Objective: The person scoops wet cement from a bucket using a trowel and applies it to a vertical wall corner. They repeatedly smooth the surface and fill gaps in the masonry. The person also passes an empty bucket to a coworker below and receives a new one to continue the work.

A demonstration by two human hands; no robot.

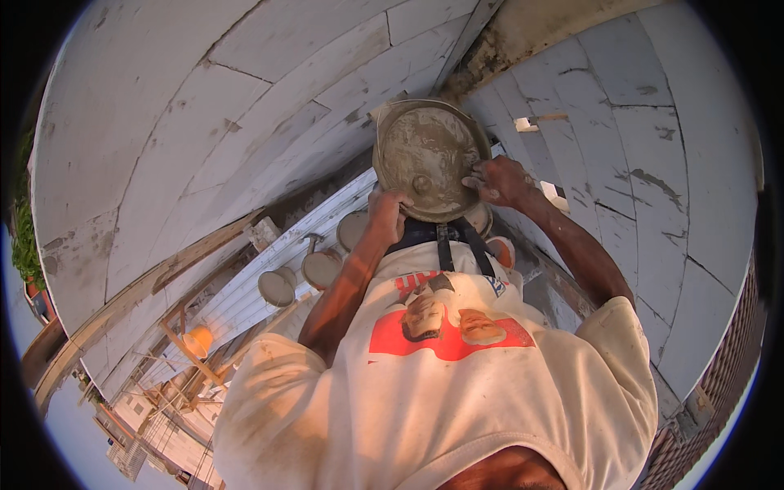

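A round bucket (425, 151), coated inside with wet grey mortar, is held up between both hands, its open top toward me. My left hand (388, 214) is closed on its near left rim, knuckles toward me. At its right side my right hand (498, 181) grips the rim, with grey smears on the fingers. Below and left, several containers of grey material stand about, among them one (276, 287) on a pale ribbed sheet (231, 304) and another (321, 268) beside it. Part of the containers behind the bucket is hidden.
Pale block walls rise on the left (163, 122) and right (637, 180), meeting at a weathered beam (531, 24). Wooden planks (188, 261) run along the left. An orange container (198, 340) sits by timber framing at the lower left. Small openings (527, 124) pierce the right wall.
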